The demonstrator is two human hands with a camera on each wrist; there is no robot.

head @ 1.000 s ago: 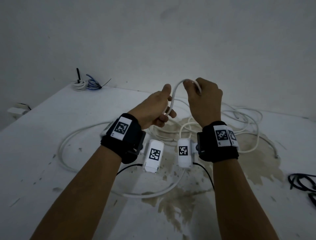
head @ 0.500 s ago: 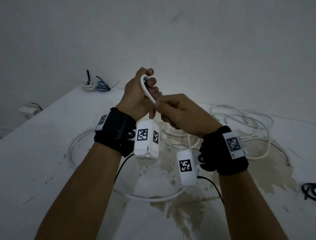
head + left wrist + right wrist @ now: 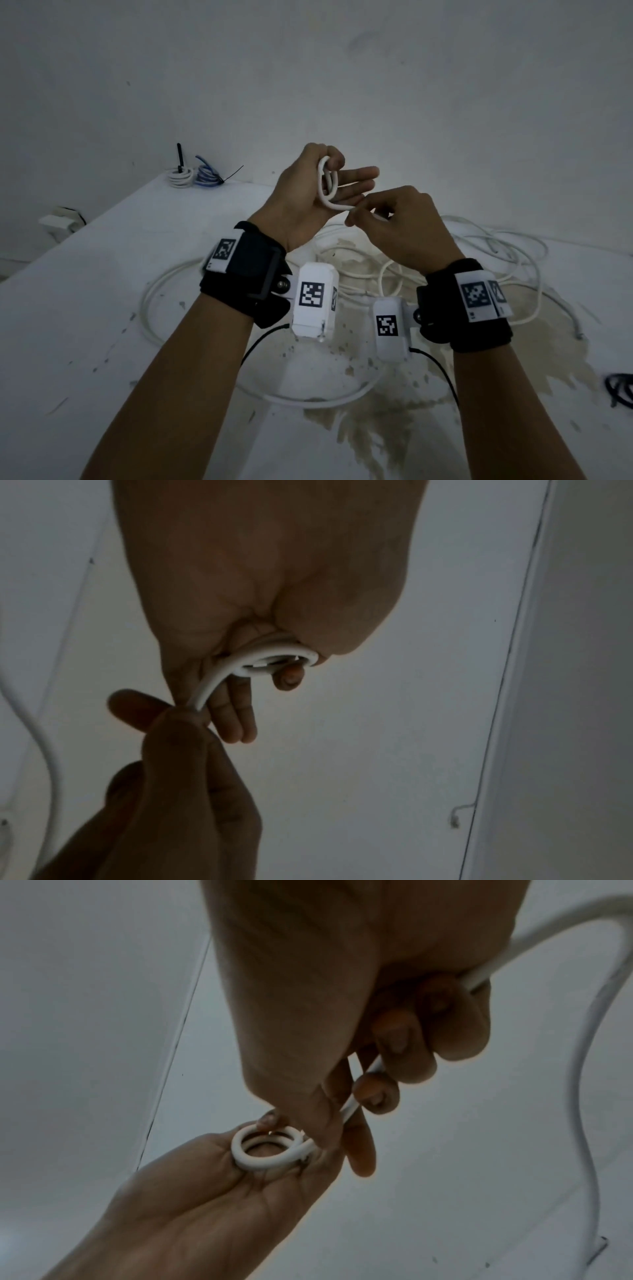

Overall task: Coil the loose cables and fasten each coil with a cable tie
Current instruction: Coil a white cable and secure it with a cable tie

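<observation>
My left hand (image 3: 346, 181) is raised above the table, palm up. Its thumb presses a small coil of white cable (image 3: 327, 183) of about two turns onto the straight fingers. The right hand (image 3: 358, 216) pinches the same cable just below the coil, right beside the left fingers. From that hand the white cable drops to loose loops (image 3: 513, 250) on the table (image 3: 85, 308). The left wrist view shows the coil (image 3: 274, 661) edge-on under the thumb. In the right wrist view the coil (image 3: 267, 1148) lies on the left palm, and the cable (image 3: 479, 977) runs through the right fingers.
At the back left corner sit a white coil (image 3: 178, 176) and a blue coil (image 3: 207, 173), each with a black tie. A black cable (image 3: 620, 390) lies at the right edge. A brownish stain (image 3: 376, 428) marks the table. A white block (image 3: 58, 222) sits off its left side.
The left fingers have straightened out from a curled grip, and the coil now lies flat on them with another turn. The right hand has moved under the coil with the cable.
</observation>
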